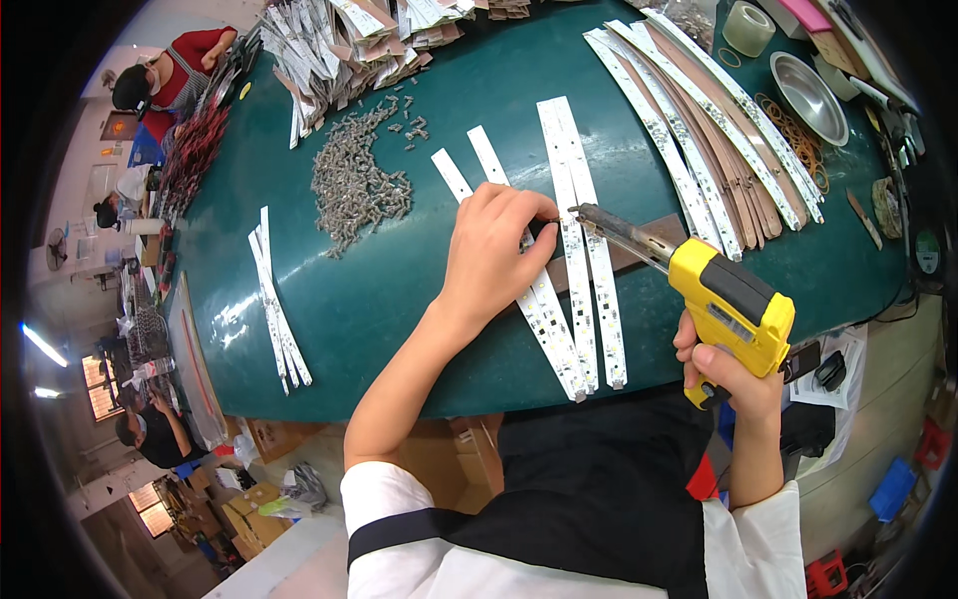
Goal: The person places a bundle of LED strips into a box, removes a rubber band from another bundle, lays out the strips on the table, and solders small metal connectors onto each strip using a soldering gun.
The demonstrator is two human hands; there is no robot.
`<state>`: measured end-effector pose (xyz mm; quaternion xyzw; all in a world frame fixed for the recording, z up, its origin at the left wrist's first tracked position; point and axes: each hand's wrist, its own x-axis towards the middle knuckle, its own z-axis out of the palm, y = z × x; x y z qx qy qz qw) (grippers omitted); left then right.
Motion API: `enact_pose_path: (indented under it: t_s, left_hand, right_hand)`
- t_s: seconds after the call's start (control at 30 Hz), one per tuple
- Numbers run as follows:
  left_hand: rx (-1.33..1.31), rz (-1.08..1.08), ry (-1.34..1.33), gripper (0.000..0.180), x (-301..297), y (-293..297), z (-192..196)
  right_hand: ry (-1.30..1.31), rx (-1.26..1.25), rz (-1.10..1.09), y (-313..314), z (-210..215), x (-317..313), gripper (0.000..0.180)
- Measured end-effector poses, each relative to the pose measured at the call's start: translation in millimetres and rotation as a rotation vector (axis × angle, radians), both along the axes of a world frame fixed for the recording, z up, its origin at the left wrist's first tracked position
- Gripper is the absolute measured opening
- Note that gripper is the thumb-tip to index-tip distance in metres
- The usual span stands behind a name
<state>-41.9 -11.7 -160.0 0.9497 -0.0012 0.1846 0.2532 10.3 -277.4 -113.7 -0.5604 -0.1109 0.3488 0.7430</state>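
On the far left, at nine o'clock from the centre, a small bundle of white strips [277,311] lies on the green table [399,290], well apart from the hands. Up at eleven o'clock sits a grey pile of small connectors [354,180], with a heap of folded white strips [349,45] beyond it toward twelve. Near the centre the left hand [494,255] rests palm down across four white LED strips [584,299], which run side by side from twelve o'clock down toward six; its fingers are curled and pinched narrowly on something small and dark at the strips, too small to tell what it is. Just to the right of that fingertip pinch, at about three o'clock from the hand, the metal tip of a yellow soldering gun [728,304] comes down to the same spot on the strips. The right hand [733,384] at four o'clock is wrapped tight around the gun's grip, with one finger on the side of the yellow body. Further right, at one to two o'clock, a fan of long white and brown strips [714,130] lies on the table. Past it, at two o'clock, stand a roll of clear tape [746,28], a steel bowl [808,95] and a scatter of rubber bands [798,140].
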Motion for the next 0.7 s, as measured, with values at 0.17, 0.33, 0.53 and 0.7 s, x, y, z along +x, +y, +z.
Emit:
enact_pose_path:
  t_s: [0.17, 0.33, 0.53, 0.7]
  left_hand:
    - [-0.036, 0.026, -0.031, 0.015, -0.2, -1.2, -0.9]
    - [-0.039, 0.026, -0.042, 0.014, -0.6, -0.4, -3.2]
    - [-0.037, 0.021, -0.054, 0.014, -1.2, 0.8, -4.5]
    - [-0.027, 0.024, -0.046, 0.013, -1.5, 1.0, -4.4]
  right_hand:
    - [0.001, -0.043, 0.042, 4.6, 1.6, 0.9, 0.059]
    - [0.005, -0.080, 0.076, 5.0, 3.9, 2.1, 0.055]
    - [-0.038, -0.067, 0.038, 7.6, 4.1, 1.4, 0.051]
    - [0.039, -0.137, 0.076, 5.3, 9.0, 2.3, 0.050]
